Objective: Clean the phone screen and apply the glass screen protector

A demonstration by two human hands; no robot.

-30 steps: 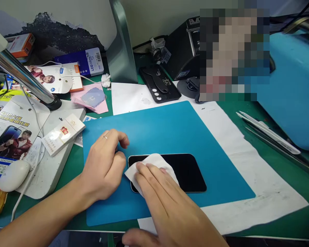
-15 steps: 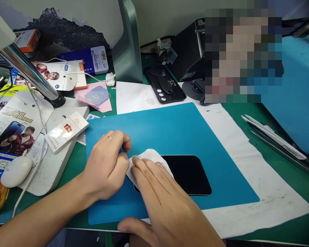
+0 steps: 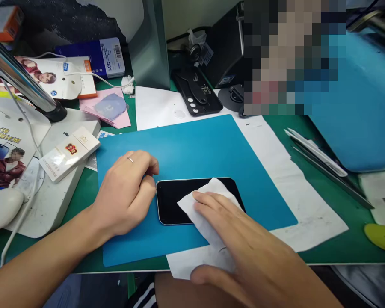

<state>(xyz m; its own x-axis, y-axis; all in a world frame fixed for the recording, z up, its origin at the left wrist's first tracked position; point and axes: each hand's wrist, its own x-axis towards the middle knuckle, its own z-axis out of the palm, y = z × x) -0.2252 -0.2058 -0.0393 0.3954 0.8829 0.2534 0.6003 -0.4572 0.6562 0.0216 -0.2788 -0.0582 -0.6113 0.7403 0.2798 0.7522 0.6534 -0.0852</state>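
A smartphone (image 3: 173, 200) with a dark screen lies face up on a blue mat (image 3: 192, 147). My right hand (image 3: 247, 241) presses a white wipe (image 3: 200, 218) against the right part of the screen with its fingers stretched together, thumb apart near the mat's front edge. The wipe and hand cover the phone's lower right corner. My left hand (image 3: 123, 192), with a ring on one finger, is loosely curled at the phone's left end. Its thumb side is close to the phone's edge; whether they touch I cannot tell. Nothing shows inside its fingers.
A cigarette pack (image 3: 71, 153) lies on the white lamp base (image 3: 62, 194) at left. Behind the mat is a black phone case (image 3: 197, 92). Tweezers (image 3: 327, 167) lie at right, near a blue surface (image 3: 356, 115). White paper (image 3: 311, 222) extends under the mat.
My right hand has slid the wipe from the phone's left end to its right part, uncovering the left end. The left hand stays curled by the phone. The whole view has shifted somewhat.
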